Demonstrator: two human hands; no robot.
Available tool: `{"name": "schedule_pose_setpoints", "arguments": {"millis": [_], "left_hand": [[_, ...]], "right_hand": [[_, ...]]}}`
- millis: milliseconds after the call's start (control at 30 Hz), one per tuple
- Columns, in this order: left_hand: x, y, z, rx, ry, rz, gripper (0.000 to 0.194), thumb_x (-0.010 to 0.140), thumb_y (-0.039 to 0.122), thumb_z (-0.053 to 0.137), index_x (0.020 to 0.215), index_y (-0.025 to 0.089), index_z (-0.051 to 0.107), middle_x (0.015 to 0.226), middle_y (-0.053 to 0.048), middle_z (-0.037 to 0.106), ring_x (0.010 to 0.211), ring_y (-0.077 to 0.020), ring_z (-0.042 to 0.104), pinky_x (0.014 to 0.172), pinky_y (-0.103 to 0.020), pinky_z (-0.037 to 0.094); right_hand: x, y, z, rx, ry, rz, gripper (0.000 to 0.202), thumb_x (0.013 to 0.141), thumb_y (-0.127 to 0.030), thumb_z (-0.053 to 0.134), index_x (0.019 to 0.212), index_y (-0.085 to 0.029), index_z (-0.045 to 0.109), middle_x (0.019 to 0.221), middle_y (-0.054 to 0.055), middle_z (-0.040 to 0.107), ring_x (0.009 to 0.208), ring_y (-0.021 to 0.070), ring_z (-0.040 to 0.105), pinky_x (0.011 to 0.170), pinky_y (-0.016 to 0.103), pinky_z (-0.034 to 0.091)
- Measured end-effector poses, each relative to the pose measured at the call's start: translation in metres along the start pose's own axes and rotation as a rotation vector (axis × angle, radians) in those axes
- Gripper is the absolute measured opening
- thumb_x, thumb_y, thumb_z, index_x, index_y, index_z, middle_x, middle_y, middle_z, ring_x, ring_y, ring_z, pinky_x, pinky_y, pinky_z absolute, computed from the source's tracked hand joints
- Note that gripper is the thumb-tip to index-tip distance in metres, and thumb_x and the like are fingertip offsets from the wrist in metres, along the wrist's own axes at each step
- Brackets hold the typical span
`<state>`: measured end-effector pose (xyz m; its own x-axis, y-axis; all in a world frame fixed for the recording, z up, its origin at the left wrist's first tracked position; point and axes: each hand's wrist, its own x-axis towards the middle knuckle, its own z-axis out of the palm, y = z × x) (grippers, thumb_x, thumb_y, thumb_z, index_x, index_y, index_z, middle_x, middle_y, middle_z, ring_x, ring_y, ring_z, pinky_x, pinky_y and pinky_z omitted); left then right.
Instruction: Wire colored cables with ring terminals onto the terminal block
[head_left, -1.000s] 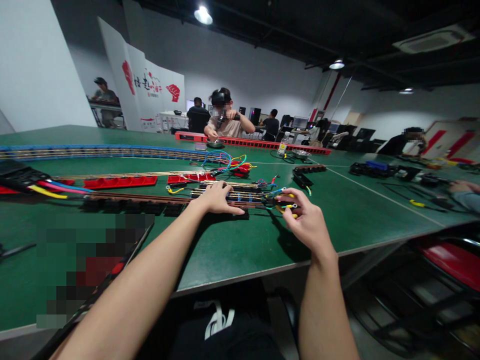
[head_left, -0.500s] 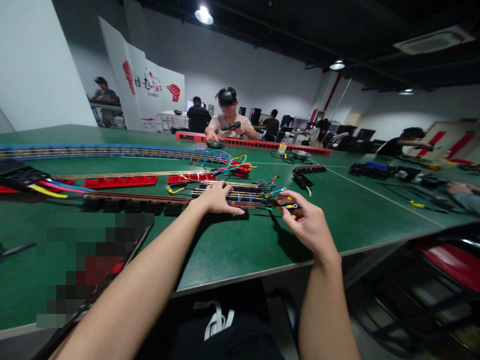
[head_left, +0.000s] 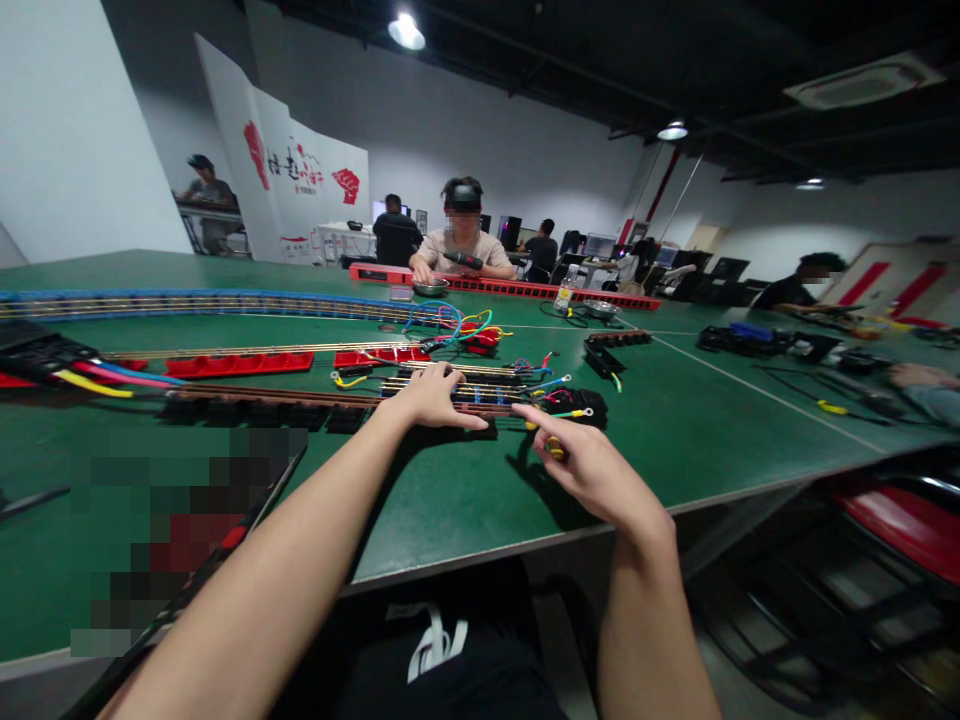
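My left hand (head_left: pixel 429 398) lies with fingers spread on the rail assembly (head_left: pixel 491 396), which has brown, black and blue strips and metal conductors. My right hand (head_left: pixel 585 455) is closed around yellow-and-black handled pliers (head_left: pixel 555 448), mostly hidden by the fingers. Its index finger stretches toward the right end of the rails. Just beyond that hand sits a black connector block (head_left: pixel 576 402), with a green-yellow wire (head_left: pixel 574 413) ending in a ring terminal. A blue wire (head_left: pixel 551 384) with another ring terminal sticks out behind it.
Blue rail track (head_left: pixel 225 305) runs along the left, above red trays (head_left: pixel 240 364) and a black cable head (head_left: pixel 41 352). A short dark rail piece (head_left: pixel 604 355) lies to the right. Across the table a person (head_left: pixel 461 240) holds a power drill near a metal bowl (head_left: pixel 431 287).
My right hand has moved left and lower, turning with the pliers away from the wire ends, and the index finger now points left. My left hand has stayed in place.
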<state>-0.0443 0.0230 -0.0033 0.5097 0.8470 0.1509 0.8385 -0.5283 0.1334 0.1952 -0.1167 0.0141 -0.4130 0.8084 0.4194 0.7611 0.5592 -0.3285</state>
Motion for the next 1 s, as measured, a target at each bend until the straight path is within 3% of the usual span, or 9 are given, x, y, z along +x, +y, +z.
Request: {"name": "schedule_pose_setpoints", "arguments": {"millis": [133, 467, 667, 1000], "left_hand": [[0.000, 0.001, -0.001, -0.003, -0.007, -0.008, 0.111, 0.055, 0.096, 0.045, 0.136, 0.021, 0.049, 0.144, -0.019, 0.039, 0.133, -0.0382, 0.037, 0.110, -0.049, 0.031], [0.000, 0.001, -0.001, -0.004, 0.008, 0.001, 0.112, 0.054, 0.097, 0.044, 0.135, 0.019, 0.051, 0.142, -0.020, 0.040, 0.131, -0.0408, 0.039, 0.109, -0.052, 0.032], [0.001, -0.001, 0.000, -0.004, 0.013, 0.012, 0.111, 0.055, 0.096, 0.044, 0.134, 0.019, 0.051, 0.141, -0.020, 0.041, 0.131, -0.0402, 0.039, 0.108, -0.051, 0.032], [0.001, 0.000, 0.000, 0.005, 0.005, 0.008, 0.114, 0.055, 0.097, 0.042, 0.136, 0.018, 0.050, 0.143, -0.021, 0.039, 0.132, -0.0404, 0.038, 0.109, -0.050, 0.032]], "right_hand": [[-0.001, 0.000, 0.002, -0.096, -0.010, -0.029, 0.060, 0.082, -0.004, 0.044, 0.138, -0.026, 0.054, 0.097, 0.005, 0.069, 0.081, 0.0148, 0.064, 0.079, 0.028, 0.051], [0.002, -0.010, 0.007, -0.341, -0.090, 0.056, 0.065, 0.079, 0.005, 0.041, 0.126, -0.032, 0.065, 0.096, 0.006, 0.068, 0.084, 0.0186, 0.064, 0.079, 0.030, 0.048], [0.003, -0.012, 0.008, -0.334, -0.119, 0.071, 0.069, 0.076, 0.007, 0.040, 0.127, -0.033, 0.064, 0.105, 0.007, 0.068, 0.092, 0.0198, 0.064, 0.083, 0.031, 0.046], [0.001, -0.006, 0.006, -0.257, -0.124, 0.074, 0.066, 0.079, 0.004, 0.040, 0.133, -0.029, 0.059, 0.101, 0.007, 0.070, 0.091, 0.0209, 0.064, 0.084, 0.034, 0.048]]}}
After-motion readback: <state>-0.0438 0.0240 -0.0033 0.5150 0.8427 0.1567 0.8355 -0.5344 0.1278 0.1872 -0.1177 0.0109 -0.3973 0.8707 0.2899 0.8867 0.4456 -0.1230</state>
